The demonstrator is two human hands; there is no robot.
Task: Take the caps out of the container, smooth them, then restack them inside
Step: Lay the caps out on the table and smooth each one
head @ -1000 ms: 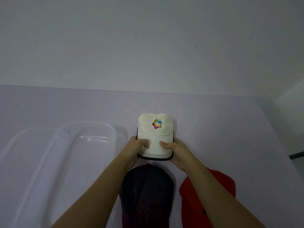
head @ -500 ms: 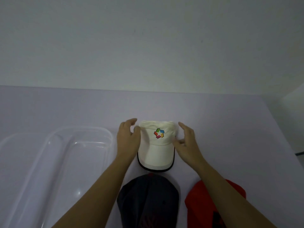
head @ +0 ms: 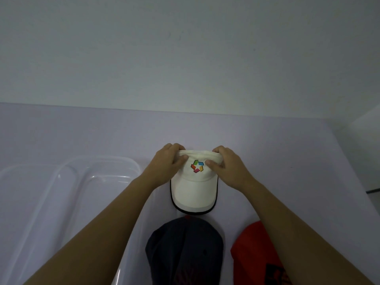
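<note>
Dim, even, bluish light with soft shadows, slight blur and wide-angle bending at the edges.

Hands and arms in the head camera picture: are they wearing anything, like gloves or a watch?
Nothing that shows. The left hand and the right hand are bare, with no gloves and no rings to be seen. The left forearm and the right forearm are bare too: no sleeves, watch or bracelet anywhere down to the picture's bottom edge.
</note>
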